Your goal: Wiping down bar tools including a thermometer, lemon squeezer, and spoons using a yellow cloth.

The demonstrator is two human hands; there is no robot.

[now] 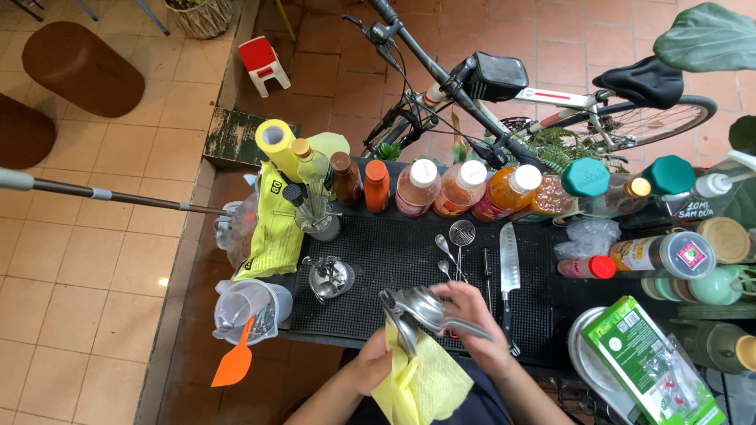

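Observation:
A metal hand citrus squeezer (421,311) is held over the near edge of the black rubber bar mat (409,260). My right hand (476,327) grips its handles from the right. My left hand (374,364) holds a yellow cloth (421,386) pressed against the squeezer's lower cup from below. The cloth hangs down toward my lap.
On the mat lie a knife (509,271), bar spoons and a small strainer (461,233), and a steel jigger cup (331,279). A row of syrup bottles (465,189) lines the back. A plastic jug with an orange spatula (248,315) stands left; a green carton (650,358) lies right. A bicycle (543,94) is behind.

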